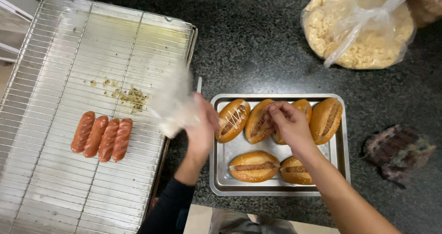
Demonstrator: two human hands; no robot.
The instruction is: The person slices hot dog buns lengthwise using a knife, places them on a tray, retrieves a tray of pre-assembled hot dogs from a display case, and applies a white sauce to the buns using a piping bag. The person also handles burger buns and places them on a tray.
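Observation:
A steel tray (343, 142) on the dark stone counter holds several split buns with a sausage in each. The far-left bun (232, 120) has white zigzag lines of sauce on it. My left hand (202, 130), in a dark sleeve, grips a blurred white piping bag (172, 103) just left of the tray, its body pointing up and away from the buns. My right hand (287, 121) rests with pinched fingers on the second bun (255, 123) in the back row, partly covering the third.
A large wire rack (55, 179) on the left carries several browned sausages (102, 138) side by side and some crumbs (129, 96). A clear plastic bag of pale yellow food (363, 36) stands at the back right. A dark knitted cloth (398, 151) lies right of the tray.

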